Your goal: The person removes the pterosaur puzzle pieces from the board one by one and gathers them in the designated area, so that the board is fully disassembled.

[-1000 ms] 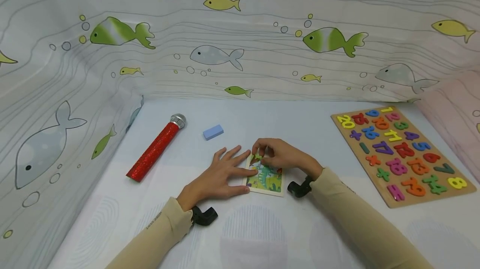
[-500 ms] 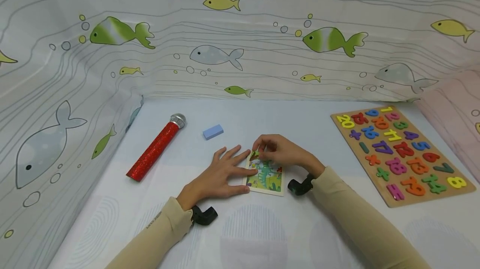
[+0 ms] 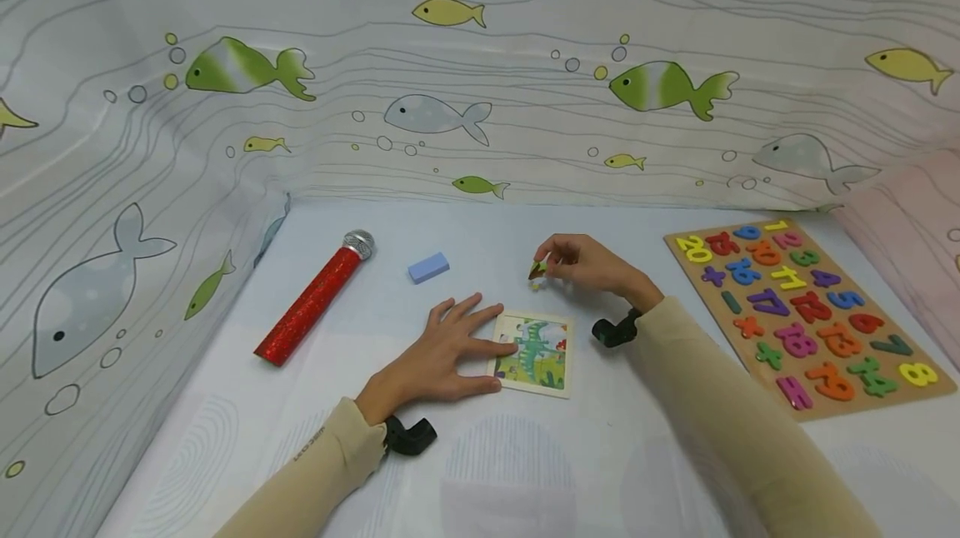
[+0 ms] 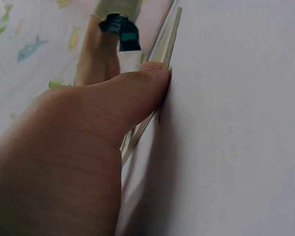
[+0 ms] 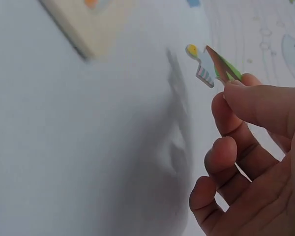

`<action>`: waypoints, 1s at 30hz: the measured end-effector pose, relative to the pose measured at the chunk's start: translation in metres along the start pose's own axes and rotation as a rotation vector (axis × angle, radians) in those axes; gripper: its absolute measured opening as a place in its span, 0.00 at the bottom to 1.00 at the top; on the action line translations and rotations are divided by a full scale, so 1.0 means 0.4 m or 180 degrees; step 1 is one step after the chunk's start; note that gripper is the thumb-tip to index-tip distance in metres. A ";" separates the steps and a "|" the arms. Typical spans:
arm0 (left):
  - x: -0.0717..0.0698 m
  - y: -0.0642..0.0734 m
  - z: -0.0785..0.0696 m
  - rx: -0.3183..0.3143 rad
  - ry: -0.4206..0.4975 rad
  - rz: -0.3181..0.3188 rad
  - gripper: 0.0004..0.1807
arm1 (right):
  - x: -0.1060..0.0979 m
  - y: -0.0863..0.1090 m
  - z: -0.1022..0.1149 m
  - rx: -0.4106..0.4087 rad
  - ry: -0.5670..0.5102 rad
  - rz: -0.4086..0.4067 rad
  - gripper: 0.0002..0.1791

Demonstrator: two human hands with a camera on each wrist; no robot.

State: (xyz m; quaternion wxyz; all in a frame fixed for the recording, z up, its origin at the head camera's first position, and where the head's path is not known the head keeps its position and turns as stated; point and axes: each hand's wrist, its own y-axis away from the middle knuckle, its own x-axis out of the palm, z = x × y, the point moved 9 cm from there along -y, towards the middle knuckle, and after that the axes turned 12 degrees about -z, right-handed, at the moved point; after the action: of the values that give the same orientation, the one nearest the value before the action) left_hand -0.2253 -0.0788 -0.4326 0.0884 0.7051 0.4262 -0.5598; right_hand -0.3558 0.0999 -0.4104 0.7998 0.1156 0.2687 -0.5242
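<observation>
A small dinosaur jigsaw puzzle [image 3: 534, 355] in a pale wooden frame lies on the table; its frame edge [image 4: 173, 34] shows beside the thumb in the left wrist view. My left hand [image 3: 446, 355] lies with fingers spread, the index finger and thumb touching the puzzle's left side. Beyond the puzzle's far edge, my right hand [image 3: 588, 261] pinches a jigsaw piece [image 3: 538, 270] between thumb and index finger. In the right wrist view that jigsaw piece [image 5: 225, 64] shows brown, green, yellow and striped parts, held above the tabletop. The fingertips hide part of it.
A red glitter microphone [image 3: 307, 305] with a silver head lies at the left. Near it sits a blue block [image 3: 428, 268]. A wooden number board [image 3: 810, 313] lies at the right. Fish-patterned cloth [image 3: 547, 130] rises behind the table.
My right hand has lifted the jigsaw piece off the puzzle's top left and moved it away, toward the back and slightly right. My left hand has stayed in place.
</observation>
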 end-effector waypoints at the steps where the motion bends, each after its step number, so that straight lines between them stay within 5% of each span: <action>1: 0.001 0.000 0.000 -0.0003 0.0006 -0.0002 0.28 | -0.004 -0.007 -0.007 0.0000 0.0048 0.0013 0.09; 12: 0.005 0.001 0.000 0.0004 -0.0024 0.0001 0.28 | -0.013 -0.052 -0.049 0.0061 0.0593 -0.0116 0.09; 30: 0.006 0.004 0.004 -0.0028 -0.0038 0.0035 0.28 | -0.001 -0.039 -0.035 -0.0212 0.0864 -0.0146 0.19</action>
State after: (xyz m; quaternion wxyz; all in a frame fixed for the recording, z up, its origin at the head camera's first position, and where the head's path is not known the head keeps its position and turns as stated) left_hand -0.2253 -0.0794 -0.4356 0.0971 0.7037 0.4243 -0.5616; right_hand -0.3744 0.1001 -0.4201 0.7472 0.1527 0.3943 -0.5127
